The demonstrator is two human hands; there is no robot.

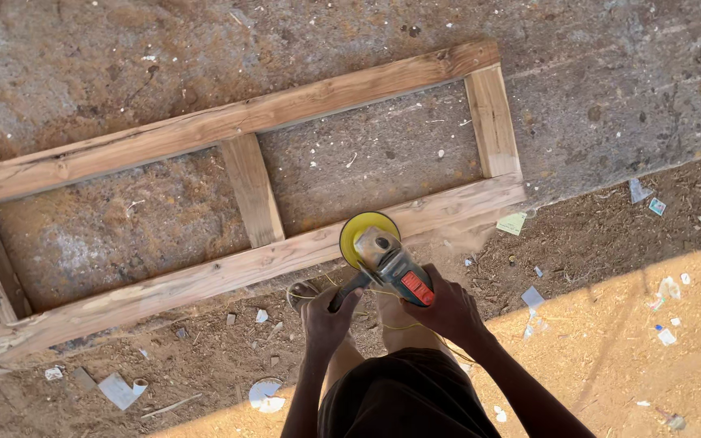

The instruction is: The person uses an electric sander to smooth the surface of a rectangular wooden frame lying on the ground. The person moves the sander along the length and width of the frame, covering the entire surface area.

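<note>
1. Dark shorts [403, 397] and bare knees fill the bottom centre of the frame, nearest the camera, with both forearms reaching up from there.
2. Toward lower centre, the left hand [328, 318] is clenched round the black side handle [346, 292] of an angle grinder [389, 261].
3. Just right of it, the right hand [448, 310] is wrapped round the rear of the grinder's grey and red body.
4. A yellow sanding disc [357, 231] is seen pressed on the near rail [229, 272] of a wooden frame [229, 122], just right of the middle cross piece [251, 191].
5. That frame is laid flat on a rough concrete slab [610, 73], running from the left edge to right of centre.
6. Sanding of the near rail is judged to be the step in hand; the rail right of the disc looks paler, though finish cannot be told.
7. Steady pressure with the disc kept flat, and a slow pass along the rail, would be called for next.
8. Paper scraps [119, 389] and sawdust are scattered over the dirt along the lower part.
</note>
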